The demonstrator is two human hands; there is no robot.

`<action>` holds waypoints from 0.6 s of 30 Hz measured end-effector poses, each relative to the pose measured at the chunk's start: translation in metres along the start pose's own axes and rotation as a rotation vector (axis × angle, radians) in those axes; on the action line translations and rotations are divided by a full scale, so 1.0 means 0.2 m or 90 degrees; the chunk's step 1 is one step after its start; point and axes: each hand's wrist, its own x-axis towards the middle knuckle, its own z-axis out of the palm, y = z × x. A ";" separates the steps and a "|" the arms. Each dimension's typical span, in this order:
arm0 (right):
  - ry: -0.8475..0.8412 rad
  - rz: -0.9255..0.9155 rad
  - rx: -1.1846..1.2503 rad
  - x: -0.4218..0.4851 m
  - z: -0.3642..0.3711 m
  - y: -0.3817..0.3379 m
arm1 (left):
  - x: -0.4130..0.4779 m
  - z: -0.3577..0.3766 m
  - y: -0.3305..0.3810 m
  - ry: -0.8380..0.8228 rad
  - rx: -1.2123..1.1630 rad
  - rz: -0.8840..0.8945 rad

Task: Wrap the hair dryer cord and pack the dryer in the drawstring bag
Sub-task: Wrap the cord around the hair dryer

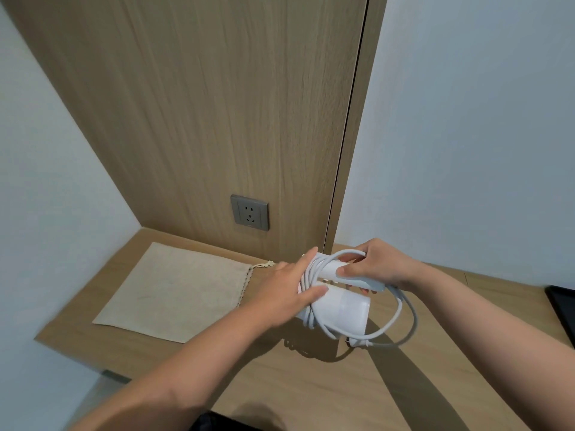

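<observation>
A white hair dryer [340,309] is held just above the wooden desk, its folded handle on top and its barrel below. My left hand [281,292] grips the left end of the dryer, pressing several coils of white cord [404,318] against it. My right hand [378,264] holds the handle and a loop of cord from above. A loose loop hangs to the right, and the plug end rests near the desk under the barrel. The beige drawstring bag [174,287] lies flat at the left, mouth toward the dryer.
The wooden desk [311,384] fills a corner against a wood wall panel with a grey power socket [250,212]. A dark flat object [563,309] lies at the right edge. White walls flank both sides.
</observation>
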 end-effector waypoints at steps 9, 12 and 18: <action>-0.064 0.045 0.039 0.03 -0.10 -0.04 | -0.05 -0.04 -0.07 0.029 0.419 0.207; -0.097 0.067 0.055 0.04 -0.12 -0.05 | -0.06 -0.05 -0.07 0.066 0.454 0.282; -0.124 0.085 0.027 0.06 -0.14 -0.04 | -0.06 -0.03 -0.11 0.118 0.396 0.290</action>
